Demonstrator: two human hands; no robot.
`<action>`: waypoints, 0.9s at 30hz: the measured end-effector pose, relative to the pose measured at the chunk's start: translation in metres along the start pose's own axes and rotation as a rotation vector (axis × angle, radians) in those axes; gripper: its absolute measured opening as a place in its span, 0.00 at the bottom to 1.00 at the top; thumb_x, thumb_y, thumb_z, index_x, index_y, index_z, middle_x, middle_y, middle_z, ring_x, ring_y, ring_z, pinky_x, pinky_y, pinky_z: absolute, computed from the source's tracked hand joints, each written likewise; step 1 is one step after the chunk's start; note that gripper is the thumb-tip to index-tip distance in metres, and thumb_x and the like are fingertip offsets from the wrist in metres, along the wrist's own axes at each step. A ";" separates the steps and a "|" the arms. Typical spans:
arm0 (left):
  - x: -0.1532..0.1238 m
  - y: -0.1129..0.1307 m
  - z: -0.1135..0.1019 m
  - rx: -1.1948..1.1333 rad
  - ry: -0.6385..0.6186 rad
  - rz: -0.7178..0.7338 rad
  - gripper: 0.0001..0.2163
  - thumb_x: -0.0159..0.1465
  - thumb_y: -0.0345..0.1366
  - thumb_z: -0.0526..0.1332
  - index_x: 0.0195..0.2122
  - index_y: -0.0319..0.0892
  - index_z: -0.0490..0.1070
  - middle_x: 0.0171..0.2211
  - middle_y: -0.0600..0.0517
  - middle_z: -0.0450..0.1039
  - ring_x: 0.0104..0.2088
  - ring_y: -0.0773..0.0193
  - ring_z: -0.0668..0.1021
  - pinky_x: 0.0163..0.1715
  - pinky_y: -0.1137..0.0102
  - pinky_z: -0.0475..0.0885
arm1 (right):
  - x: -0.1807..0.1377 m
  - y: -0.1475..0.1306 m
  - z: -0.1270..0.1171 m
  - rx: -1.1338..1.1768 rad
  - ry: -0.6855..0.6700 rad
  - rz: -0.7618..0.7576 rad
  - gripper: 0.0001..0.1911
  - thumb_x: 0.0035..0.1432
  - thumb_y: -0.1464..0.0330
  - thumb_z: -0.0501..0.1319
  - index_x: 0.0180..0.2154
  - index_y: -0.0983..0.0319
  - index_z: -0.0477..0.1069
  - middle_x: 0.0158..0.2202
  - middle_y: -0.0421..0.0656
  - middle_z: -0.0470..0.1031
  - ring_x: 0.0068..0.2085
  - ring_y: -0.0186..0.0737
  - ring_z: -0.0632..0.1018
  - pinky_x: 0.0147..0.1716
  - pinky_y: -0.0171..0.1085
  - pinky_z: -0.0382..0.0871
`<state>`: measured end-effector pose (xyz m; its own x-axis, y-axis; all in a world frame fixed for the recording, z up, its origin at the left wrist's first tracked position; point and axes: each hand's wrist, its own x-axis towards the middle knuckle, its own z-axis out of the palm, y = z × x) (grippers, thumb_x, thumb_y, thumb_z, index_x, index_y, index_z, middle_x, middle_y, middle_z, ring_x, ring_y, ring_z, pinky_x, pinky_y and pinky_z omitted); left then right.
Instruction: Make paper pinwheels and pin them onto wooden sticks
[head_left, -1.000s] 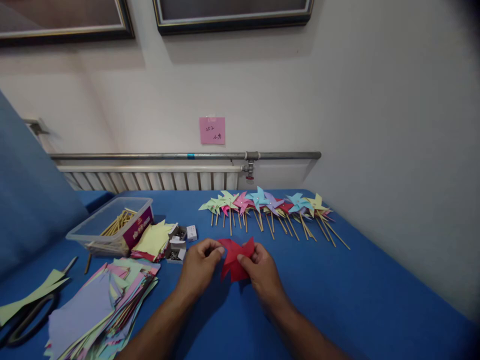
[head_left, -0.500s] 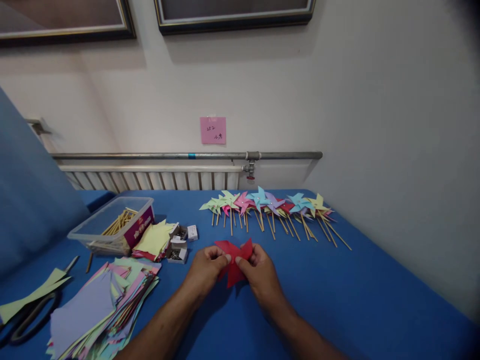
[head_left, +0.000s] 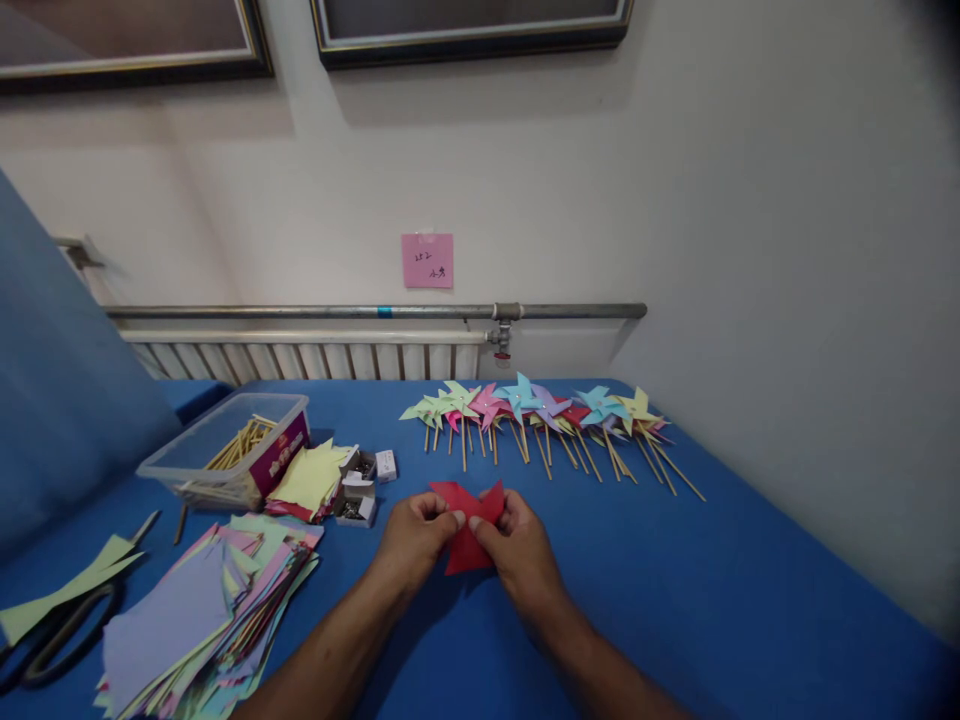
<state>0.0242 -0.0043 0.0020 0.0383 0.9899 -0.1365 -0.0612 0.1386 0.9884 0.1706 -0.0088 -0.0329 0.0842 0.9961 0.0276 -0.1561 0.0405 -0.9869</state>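
A piece of red paper, cut and partly folded with pointed corners, is held between my two hands above the blue table. My left hand pinches its left side, thumb on top. On the right side, my right hand grips it the same way, with both thumbs near the paper's middle. The fingers beneath are partly hidden. Two small open boxes of pins stand left of my left hand. Behind them is a small white box.
Several finished paper pinwheels on sticks lie along the back. To the left are a plastic tub of sticks, yellow paper pieces, a stack of coloured paper and scissors under a green strip. A radiator runs behind.
The lower flap of the red paper has shifted and looks wider and squarer. Both hands keep their grip in nearly the same place.
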 end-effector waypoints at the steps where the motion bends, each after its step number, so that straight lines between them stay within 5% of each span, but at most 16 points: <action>1: 0.001 -0.001 0.000 -0.004 -0.002 0.000 0.19 0.42 0.48 0.73 0.19 0.44 0.65 0.15 0.60 0.62 0.17 0.73 0.60 0.20 0.74 0.53 | -0.001 0.000 0.000 -0.006 0.001 0.006 0.17 0.46 0.64 0.73 0.39 0.57 0.72 0.28 0.37 0.79 0.28 0.41 0.77 0.28 0.36 0.70; 12: 0.003 -0.003 -0.003 -0.001 -0.051 0.040 0.18 0.45 0.48 0.73 0.20 0.44 0.65 0.15 0.59 0.64 0.18 0.72 0.61 0.21 0.74 0.55 | -0.003 -0.007 0.001 0.012 -0.016 0.018 0.18 0.46 0.62 0.73 0.39 0.56 0.72 0.29 0.37 0.79 0.30 0.42 0.78 0.31 0.38 0.71; 18: 0.003 -0.001 -0.008 0.033 -0.084 0.052 0.18 0.47 0.47 0.72 0.20 0.44 0.64 0.16 0.60 0.61 0.18 0.73 0.60 0.21 0.74 0.52 | 0.000 -0.011 -0.006 0.032 -0.079 0.017 0.18 0.55 0.55 0.70 0.41 0.58 0.73 0.25 0.34 0.74 0.26 0.38 0.74 0.28 0.35 0.66; 27: 0.003 -0.005 -0.011 0.097 -0.184 -0.009 0.14 0.47 0.43 0.69 0.22 0.45 0.64 0.17 0.59 0.64 0.19 0.72 0.61 0.22 0.74 0.53 | 0.004 -0.028 -0.015 -0.141 -0.187 -0.004 0.16 0.47 0.67 0.71 0.40 0.60 0.77 0.31 0.38 0.80 0.28 0.36 0.77 0.29 0.35 0.69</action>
<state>0.0137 -0.0015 -0.0038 0.2206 0.9653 -0.1397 0.0356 0.1351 0.9902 0.1905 -0.0072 -0.0073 -0.1017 0.9937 0.0477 -0.0156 0.0463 -0.9988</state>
